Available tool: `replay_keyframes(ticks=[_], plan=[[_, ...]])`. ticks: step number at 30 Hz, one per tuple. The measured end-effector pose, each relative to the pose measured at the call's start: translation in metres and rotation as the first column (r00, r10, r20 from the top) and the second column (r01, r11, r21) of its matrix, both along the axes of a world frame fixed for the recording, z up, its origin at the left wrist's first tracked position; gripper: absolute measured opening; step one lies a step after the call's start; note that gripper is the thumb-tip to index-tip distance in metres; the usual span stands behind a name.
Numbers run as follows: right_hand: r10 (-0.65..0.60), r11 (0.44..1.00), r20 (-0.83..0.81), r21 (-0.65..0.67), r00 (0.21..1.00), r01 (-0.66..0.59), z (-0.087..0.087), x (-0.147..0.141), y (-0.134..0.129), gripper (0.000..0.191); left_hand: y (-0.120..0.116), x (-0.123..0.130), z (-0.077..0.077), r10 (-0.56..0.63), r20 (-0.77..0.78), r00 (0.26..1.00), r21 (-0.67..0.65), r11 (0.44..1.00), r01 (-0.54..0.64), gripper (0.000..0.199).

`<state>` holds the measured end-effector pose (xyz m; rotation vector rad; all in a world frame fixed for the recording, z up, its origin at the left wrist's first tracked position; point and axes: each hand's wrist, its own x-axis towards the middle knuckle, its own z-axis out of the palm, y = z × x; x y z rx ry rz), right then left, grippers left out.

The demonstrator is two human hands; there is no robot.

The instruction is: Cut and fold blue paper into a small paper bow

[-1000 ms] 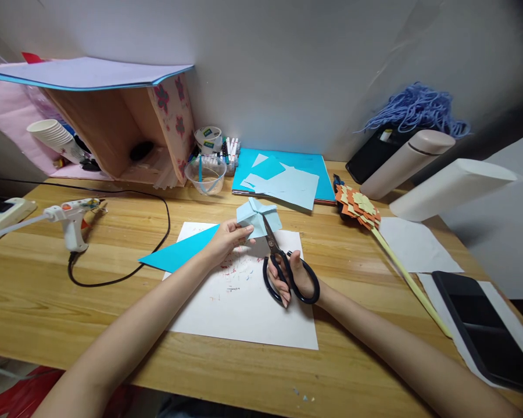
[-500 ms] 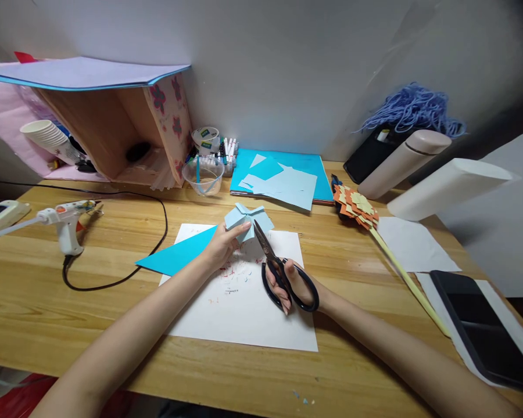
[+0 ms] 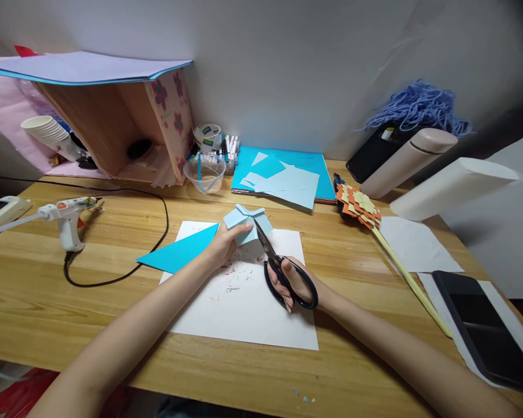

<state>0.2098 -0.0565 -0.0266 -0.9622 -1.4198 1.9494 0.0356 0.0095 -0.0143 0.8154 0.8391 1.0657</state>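
My left hand [image 3: 227, 242] pinches a folded piece of pale blue paper [image 3: 264, 220], thumb on top, above a marked white sheet [image 3: 244, 313]. Black-handled scissors [image 3: 268, 248] are in my right hand [image 3: 290, 281], its fingers through the loops. Their blade tips meet the folded paper near its middle, beside my left thumb; I cannot tell how deep they reach. A bright blue paper triangle [image 3: 181, 251] lies on the sheet's left side, partly behind my left forearm.
At left are a glue gun [image 3: 70, 223] with its black cord and an open box [image 3: 169, 125]. Behind stand a clear plastic bowl [image 3: 204, 174] and pale paper scraps [image 3: 292, 183]. Rightward lie a paper flower [image 3: 359, 206], a bottle [image 3: 412, 162] and a black case [image 3: 483, 325].
The whole view has shifted slightly. Scissors and folded paper stay together, with the blade tips still at the paper's middle; both hands keep their grip.
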Motion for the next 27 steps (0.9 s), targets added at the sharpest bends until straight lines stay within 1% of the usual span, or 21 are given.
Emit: replay_keyframes(ticks=[3, 6, 13, 18, 22, 27], plan=[[0.001, 1.000, 0.015, 0.001, 1.000, -0.001, 0.0002, -0.0008, 0.0002, 0.065, 0.0004, -0.0003, -0.0004, 0.008, 0.008, 1.000, 0.002, 1.000, -0.008, 0.024], [0.000, 1.000, 0.012, -0.006, 1.000, 0.001, -0.0009, -0.0011, 0.0001, 0.065, 0.0007, -0.0007, -0.0005, 0.011, 0.009, 1.000, 0.012, 1.000, -0.011, 0.025], [-0.015, 1.000, -0.009, -0.019, 1.000, 0.015, -0.0015, -0.0013, -0.0009, 0.065, 0.0010, -0.0013, -0.0011, -0.020, 0.010, 1.000, 0.013, 1.000, 0.020, 0.027], [-0.029, 0.999, 0.000, -0.028, 1.000, 0.029, -0.0007, -0.0022, -0.0012, 0.065, 0.0008, -0.0020, -0.0030, -0.032, 0.028, 0.999, 0.012, 0.999, 0.032, 0.024], [-0.022, 0.999, -0.022, -0.023, 0.999, 0.022, -0.0024, -0.0018, -0.0014, 0.067, 0.0005, -0.0022, -0.0020, -0.019, 0.007, 1.000, -0.012, 1.000, 0.019, 0.026], [-0.004, 1.000, -0.028, -0.009, 1.000, 0.004, -0.0046, -0.0010, -0.0018, 0.067, 0.0006, -0.0016, 0.0002, -0.019, -0.016, 1.000, -0.003, 1.000, 0.019, 0.026]])
